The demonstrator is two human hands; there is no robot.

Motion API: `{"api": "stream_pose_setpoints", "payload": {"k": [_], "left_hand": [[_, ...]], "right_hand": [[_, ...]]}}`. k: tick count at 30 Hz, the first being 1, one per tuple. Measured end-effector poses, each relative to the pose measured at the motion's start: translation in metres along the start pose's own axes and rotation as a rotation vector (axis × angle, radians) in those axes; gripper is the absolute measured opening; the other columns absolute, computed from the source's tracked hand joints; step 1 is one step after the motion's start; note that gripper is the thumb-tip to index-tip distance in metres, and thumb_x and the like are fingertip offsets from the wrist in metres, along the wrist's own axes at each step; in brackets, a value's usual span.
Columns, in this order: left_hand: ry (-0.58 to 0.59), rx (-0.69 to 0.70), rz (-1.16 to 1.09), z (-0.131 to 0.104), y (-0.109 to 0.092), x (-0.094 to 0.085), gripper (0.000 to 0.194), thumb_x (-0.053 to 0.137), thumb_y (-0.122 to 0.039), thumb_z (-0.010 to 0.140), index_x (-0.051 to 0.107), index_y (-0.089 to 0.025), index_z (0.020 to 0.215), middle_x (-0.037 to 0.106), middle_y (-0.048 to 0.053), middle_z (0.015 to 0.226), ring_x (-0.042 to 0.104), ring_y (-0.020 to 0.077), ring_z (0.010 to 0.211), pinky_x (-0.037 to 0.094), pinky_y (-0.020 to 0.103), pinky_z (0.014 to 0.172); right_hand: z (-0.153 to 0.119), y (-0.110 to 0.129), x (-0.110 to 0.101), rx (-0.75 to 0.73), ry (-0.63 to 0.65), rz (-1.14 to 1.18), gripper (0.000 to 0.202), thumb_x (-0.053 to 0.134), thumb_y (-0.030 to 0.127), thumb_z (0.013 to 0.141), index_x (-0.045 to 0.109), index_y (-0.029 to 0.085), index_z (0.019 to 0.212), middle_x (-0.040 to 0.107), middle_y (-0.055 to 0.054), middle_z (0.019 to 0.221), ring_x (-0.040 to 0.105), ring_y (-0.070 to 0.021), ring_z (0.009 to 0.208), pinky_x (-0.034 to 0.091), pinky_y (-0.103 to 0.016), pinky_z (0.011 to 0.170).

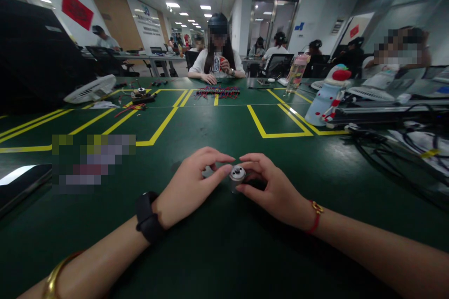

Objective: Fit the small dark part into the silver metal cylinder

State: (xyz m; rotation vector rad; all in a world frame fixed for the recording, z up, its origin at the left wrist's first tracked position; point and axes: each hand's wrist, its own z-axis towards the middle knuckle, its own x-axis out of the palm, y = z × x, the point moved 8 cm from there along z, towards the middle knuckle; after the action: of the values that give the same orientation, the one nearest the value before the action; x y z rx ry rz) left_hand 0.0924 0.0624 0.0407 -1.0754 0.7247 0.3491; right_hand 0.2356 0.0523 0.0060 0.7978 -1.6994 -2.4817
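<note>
The lower body of the motor (237, 174) is partly screened by fingers and lost in dim reflection; its pale top, with dark holes, is more plainly seen. The phone (26, 189) is cut off by the left edge, and a patch (93, 163) beside it is masked by pixelation, so that its content cannot be identified. The dark bulk (38, 51) at upper left is likewise cropped. Faces are masked, and the small red object (222, 60) near the face of the co-worker (215, 53) opposite is too small to be identified.

The green table (217, 252) is marked with yellow tape (284, 136). Toward its far side a bundle of wires (219, 92) is laid before the co-worker. At left, a white fan (93, 89) is seen near loose parts (142, 96); at right, a blue bottle (322, 103), a clear bottle (297, 73) and tangled black cables (389, 159) are placed.

The motor is set upright between the two hands, near the middle of the view. Its left side is met or nearly met by the thumb of the left hand (201, 180); its right side is bracketed by the curved fingers and thumb of the right hand (271, 187). Neither hand is clenched; whether the motor is gripped by either cannot be told.
</note>
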Motion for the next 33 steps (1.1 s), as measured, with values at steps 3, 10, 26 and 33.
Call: {"api": "stream_pose_setpoints", "payload": {"k": [3,10,26,33], "left_hand": [[-0.002,0.075,0.004,0.002,-0.016,0.005,0.023,0.050,-0.031,0.089,0.072,-0.028,0.098,0.063,0.004,0.103,0.059,0.0193,0.095,0.047,0.033,0.085],[-0.081,0.054,0.034,0.006,-0.021,-0.003,0.014,0.058,-0.031,0.085,0.071,-0.025,0.085,0.062,0.002,0.096,0.059,0.0176,0.089,0.047,0.030,0.079],[0.081,-0.078,0.037,0.001,0.021,0.026,0.022,0.064,-0.042,0.078,0.075,-0.028,0.092,0.070,0.004,0.094,0.062,0.0224,0.087,0.046,0.034,0.079],[-0.154,-0.378,-0.023,-0.008,0.074,-0.042,0.039,0.055,-0.055,0.081,0.072,-0.023,0.095,0.069,0.002,0.083,0.060,0.0184,0.072,0.042,0.028,0.063]], "right_hand": [[0.001,-0.004,0.001,0.031,-0.013,0.043,0.051,0.065,0.025,0.076,0.039,0.022,0.120,0.062,-0.006,0.112,0.063,-0.0132,0.099,0.053,-0.031,0.087],[0.003,0.001,0.002,-0.013,0.022,-0.080,0.052,0.065,0.028,0.076,0.046,0.022,0.124,0.063,-0.005,0.112,0.063,-0.0129,0.096,0.053,-0.031,0.086],[0.002,-0.002,-0.021,0.004,-0.061,-0.198,0.045,0.067,0.033,0.073,0.057,0.023,0.116,0.064,-0.004,0.109,0.063,-0.0142,0.093,0.054,-0.031,0.082],[-0.004,-0.023,-0.149,0.369,-0.461,-0.786,0.042,0.067,0.039,0.064,0.058,0.015,0.097,0.063,-0.005,0.081,0.057,-0.0142,0.066,0.047,-0.029,0.061]]}}
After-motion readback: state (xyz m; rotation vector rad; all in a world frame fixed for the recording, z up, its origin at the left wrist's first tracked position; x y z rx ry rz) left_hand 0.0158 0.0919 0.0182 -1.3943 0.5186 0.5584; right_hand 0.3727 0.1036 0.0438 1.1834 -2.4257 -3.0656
